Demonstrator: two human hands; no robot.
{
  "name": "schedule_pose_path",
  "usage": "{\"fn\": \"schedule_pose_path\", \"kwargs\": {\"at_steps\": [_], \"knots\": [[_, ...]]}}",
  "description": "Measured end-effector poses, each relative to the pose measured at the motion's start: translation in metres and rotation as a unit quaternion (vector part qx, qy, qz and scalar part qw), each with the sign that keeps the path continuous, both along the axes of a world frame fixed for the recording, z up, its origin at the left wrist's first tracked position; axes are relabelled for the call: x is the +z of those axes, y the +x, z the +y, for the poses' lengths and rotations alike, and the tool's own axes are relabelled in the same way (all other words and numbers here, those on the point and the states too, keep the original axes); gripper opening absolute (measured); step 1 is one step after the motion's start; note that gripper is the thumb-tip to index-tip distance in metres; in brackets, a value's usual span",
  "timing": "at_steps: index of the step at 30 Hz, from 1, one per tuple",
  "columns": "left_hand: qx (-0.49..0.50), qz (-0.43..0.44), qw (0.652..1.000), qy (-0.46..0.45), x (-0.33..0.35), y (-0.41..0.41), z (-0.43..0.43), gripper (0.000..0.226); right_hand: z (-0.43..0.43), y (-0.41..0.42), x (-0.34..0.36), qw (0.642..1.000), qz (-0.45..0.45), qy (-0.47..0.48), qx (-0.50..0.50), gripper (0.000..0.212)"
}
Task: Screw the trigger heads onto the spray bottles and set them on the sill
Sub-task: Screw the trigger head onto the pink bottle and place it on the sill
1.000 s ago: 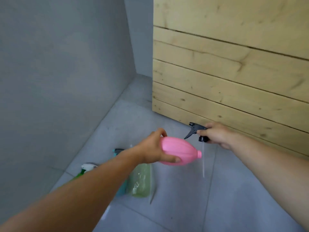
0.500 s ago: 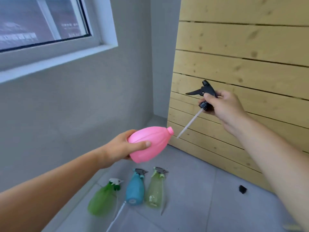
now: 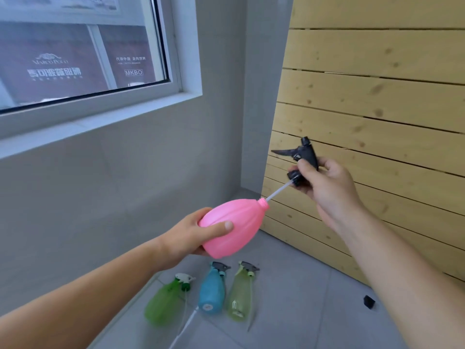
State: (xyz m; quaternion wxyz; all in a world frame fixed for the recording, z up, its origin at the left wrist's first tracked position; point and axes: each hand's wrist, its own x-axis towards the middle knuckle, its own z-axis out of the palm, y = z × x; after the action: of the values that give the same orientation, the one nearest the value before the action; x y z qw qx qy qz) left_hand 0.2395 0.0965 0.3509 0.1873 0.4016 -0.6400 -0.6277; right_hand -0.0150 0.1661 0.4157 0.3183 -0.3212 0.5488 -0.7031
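Note:
My left hand [image 3: 191,235] grips a pink spray bottle [image 3: 235,226] by its base, tilted with its open neck pointing up and right. My right hand [image 3: 324,185] holds a black trigger head [image 3: 303,157] just above and right of the neck. The head's white dip tube [image 3: 279,188] slants down with its tip inside the bottle's mouth. The head's collar is still apart from the neck. The white window sill [image 3: 100,122] runs along the upper left, above the bottle.
Three bottles lie on the grey floor below: a green bottle [image 3: 163,302], a blue bottle [image 3: 212,290] and a pale green bottle [image 3: 240,295], each with a trigger head at its neck. A small black piece [image 3: 369,301] lies at right. A wooden slat wall [image 3: 377,109] stands on the right.
Both hands rose from near the floor to below the sill. The dip tube, outside the bottle half a second ago, now enters its mouth.

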Motion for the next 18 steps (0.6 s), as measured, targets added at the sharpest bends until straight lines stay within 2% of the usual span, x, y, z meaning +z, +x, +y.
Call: {"fn": "schedule_pose_path", "kwargs": {"at_steps": [4,9,14,18], "knots": [[-0.009,0.022,0.999,0.03,-0.001,-0.009,0.001,0.078,-0.003,0.016,-0.019,0.994,0.007,0.026,0.109,0.01],[-0.012,0.013,0.999,0.047,-0.005,-0.014,0.002,0.077,-0.003,0.012,-0.033,0.981,0.091,0.059,0.158,0.01],[-0.029,0.015,0.998,0.061,-0.002,-0.021,0.005,0.075,0.0,-0.001,-0.036,0.971,0.068,0.076,0.218,0.01],[-0.04,0.029,0.994,0.097,0.003,-0.026,0.008,0.072,0.002,-0.01,-0.035,0.96,0.111,0.054,0.251,0.032]]}}
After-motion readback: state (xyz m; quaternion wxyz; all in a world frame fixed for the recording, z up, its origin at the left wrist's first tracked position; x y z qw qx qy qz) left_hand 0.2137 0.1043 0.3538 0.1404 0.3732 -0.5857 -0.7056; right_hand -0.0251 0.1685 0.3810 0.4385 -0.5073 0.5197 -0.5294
